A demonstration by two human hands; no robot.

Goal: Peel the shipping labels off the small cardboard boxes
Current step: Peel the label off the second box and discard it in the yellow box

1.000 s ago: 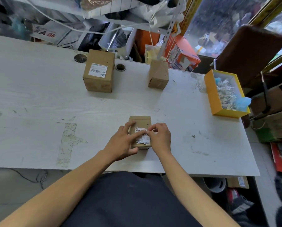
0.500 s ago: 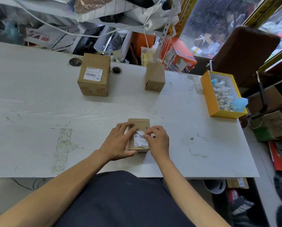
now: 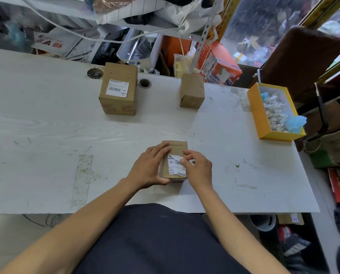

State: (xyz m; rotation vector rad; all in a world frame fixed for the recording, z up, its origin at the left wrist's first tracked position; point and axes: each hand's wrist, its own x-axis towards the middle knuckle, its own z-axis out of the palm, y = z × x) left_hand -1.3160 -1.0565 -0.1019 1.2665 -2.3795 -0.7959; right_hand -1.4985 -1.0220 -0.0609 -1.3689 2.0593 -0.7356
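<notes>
Since before, more label [image 3: 176, 165] has come loose. Left hand [image 3: 149, 169] grips the box [image 3: 174, 148] so it stays put; right hand [image 3: 197, 167] pinches the label's edge to pull.

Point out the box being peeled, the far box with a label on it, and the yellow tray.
box being peeled [image 3: 177, 147], head view, bare cardboard top
far labelled box [image 3: 120, 73], head view, bare top above its label
yellow tray [image 3: 259, 113], head view, outer left wall
</notes>
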